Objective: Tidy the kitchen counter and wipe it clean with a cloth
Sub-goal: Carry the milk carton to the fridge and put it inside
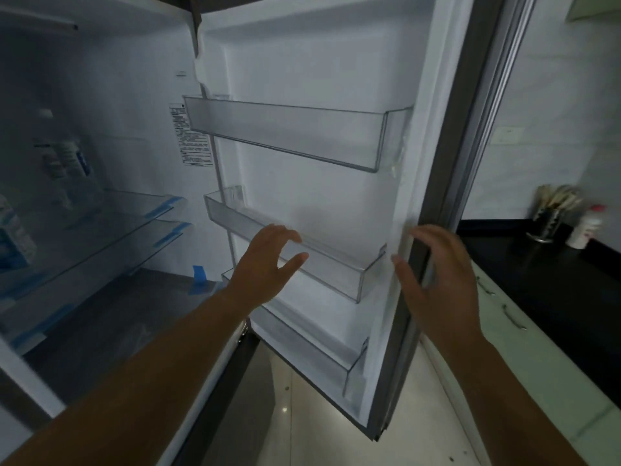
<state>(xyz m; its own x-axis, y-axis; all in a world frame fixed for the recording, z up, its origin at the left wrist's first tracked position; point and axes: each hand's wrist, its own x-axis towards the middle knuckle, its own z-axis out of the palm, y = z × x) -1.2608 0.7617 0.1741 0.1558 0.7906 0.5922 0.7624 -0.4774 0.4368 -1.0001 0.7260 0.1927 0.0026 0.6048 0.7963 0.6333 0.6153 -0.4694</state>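
At far left the fridge stands open, its glass shelves [134, 210] edged with blue tape and a few bottles [67, 163] blurred at the back. The left hand [265, 260] hovers at the middle door bin [336, 274]. Its fingers are spread wide and loosely curved and hold nothing. All three bins on the fridge door [319, 79] look bare.

The right hand [440, 284] is at the door's outer edge, fingers also wide apart and gripping nothing. Motion blur hides whether they touch the seal.

Beyond the door, at right, lies the dark kitchen surface [537, 264], well apart from both hands. It carries a utensil holder [547, 220] with a white bottle [586, 230], red-capped, just beside it. Pale green drawers [524, 348] sit below. No cloth is in view.

This looks like the tidying step, at the fridge rather than the wiping. The likely next move is to swing the door shut, which calls for a flat push on its edge with both hands clear of the bins. After that comes turning right to the surface and finding a cloth.
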